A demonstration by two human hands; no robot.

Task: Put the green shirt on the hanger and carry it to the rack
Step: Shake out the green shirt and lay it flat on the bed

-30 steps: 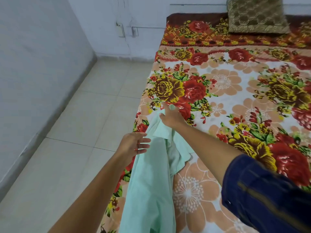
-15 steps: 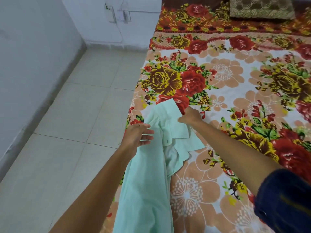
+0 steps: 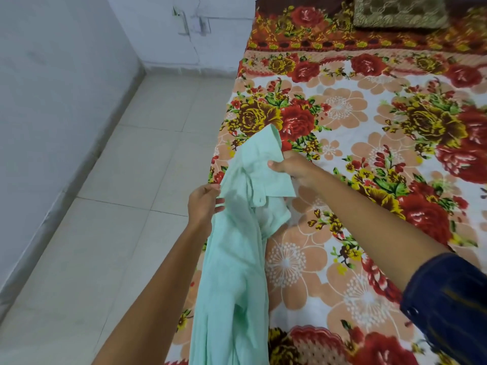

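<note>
The pale green shirt [image 3: 234,259] lies along the left edge of the bed, its length running down toward me and its collar end raised. My right hand [image 3: 292,171] pinches the collar end and holds it slightly off the blanket. My left hand [image 3: 204,204] grips the shirt's left edge at shoulder height, fingers curled into the cloth. No hanger and no rack show in this view.
The bed is covered by a floral blanket [image 3: 369,133] in red, yellow and peach. A brown patterned pillow [image 3: 400,11] lies at the head. Pale floor tiles [image 3: 126,180] run left of the bed up to a white wall [image 3: 52,88] with sockets [image 3: 192,25].
My right hand has shifted along the collar and lifted it off the blanket. My left hand, open beside the shirt before, has closed on its left edge.
</note>
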